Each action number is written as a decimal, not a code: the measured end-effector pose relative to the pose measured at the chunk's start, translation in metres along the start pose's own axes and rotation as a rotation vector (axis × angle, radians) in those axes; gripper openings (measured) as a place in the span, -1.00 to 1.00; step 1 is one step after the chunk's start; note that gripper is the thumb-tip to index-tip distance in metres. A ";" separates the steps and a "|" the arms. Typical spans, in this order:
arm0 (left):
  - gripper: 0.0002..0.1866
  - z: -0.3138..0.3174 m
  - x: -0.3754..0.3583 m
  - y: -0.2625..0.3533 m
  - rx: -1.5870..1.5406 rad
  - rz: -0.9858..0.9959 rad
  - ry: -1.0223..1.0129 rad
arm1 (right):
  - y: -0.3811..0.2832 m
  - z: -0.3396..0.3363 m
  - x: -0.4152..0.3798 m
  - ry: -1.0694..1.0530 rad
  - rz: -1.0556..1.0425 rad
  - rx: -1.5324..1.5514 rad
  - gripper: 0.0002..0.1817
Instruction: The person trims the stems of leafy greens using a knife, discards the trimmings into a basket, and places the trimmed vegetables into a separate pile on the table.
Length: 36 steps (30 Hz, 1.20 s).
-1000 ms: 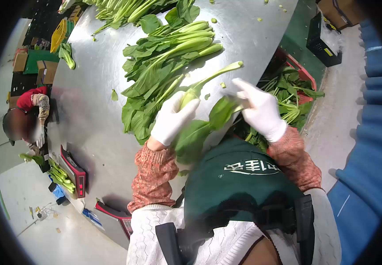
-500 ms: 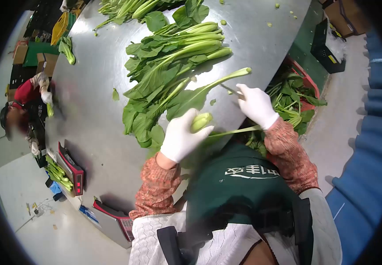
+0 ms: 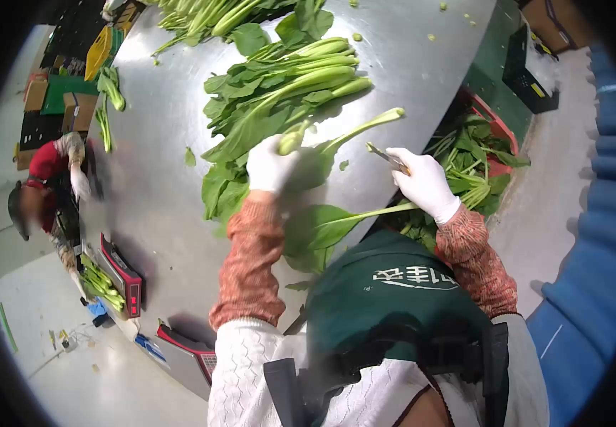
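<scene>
My left hand (image 3: 271, 165), in a white glove, is closed around a stalk of leafy greens (image 3: 291, 140), its pale cut end pointing up and right. In my gloved right hand (image 3: 422, 178) is a small knife (image 3: 389, 158), its blade pointing up and left. Just beyond my left hand lies a pile of leafy greens (image 3: 308, 78) on the metal table (image 3: 173, 178). One loose stem (image 3: 368, 126) lies between my hands. A large loose leaf (image 3: 319, 231) rests nearer my body, its stem reaching below my right hand.
Red-edged scales (image 3: 119, 274) stand at the table's left edge, near a co-worker (image 3: 55, 160). More greens (image 3: 212, 16) lie at the far side. At the right are a red crate (image 3: 497, 124) of leaves and a black crate (image 3: 529, 71).
My left hand has moved up and away from my body with the stalk. My right hand has turned, showing the knife more clearly. The co-worker's arms have moved, and another stalk lies near them.
</scene>
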<state>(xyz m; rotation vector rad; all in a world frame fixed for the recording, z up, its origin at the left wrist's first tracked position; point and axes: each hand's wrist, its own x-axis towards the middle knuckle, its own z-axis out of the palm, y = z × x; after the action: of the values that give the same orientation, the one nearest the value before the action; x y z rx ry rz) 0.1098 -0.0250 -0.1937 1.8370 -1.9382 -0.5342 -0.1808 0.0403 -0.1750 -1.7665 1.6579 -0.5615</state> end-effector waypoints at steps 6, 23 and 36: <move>-0.79 -0.070 -0.023 0.086 -0.931 -0.313 -0.480 | -0.041 -0.017 0.001 0.016 -0.168 0.180 -0.49; -0.79 -0.077 -0.021 0.015 -2.398 -0.551 0.099 | 0.012 -0.016 0.004 -0.099 0.156 0.484 -0.70; -0.79 -0.088 -0.047 0.019 -1.167 -0.391 0.115 | 0.020 0.036 0.158 0.164 -0.123 -0.212 -0.55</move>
<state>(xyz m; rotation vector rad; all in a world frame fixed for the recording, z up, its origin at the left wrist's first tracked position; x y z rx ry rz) 0.1430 0.0234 -0.1114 1.3405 -0.7882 -1.2868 -0.1524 -0.1094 -0.2328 -2.0329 1.7833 -0.6192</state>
